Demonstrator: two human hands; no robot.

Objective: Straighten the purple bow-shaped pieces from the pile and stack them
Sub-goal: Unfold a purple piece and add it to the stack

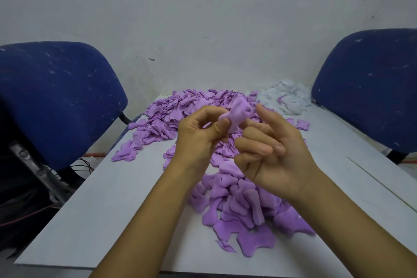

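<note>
- Our left hand (198, 133) pinches a soft, crumpled purple piece (237, 113); right hand (270, 153) loosely curled, holding nothing.
- Far pile (180, 115) ruffled, near pieces (239, 205) flatter.
- Bare table (101, 198) on the left.

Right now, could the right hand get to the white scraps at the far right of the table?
Probably yes: the right hand holds nothing, and only low purple pieces lie between it and the white scraps.
</note>
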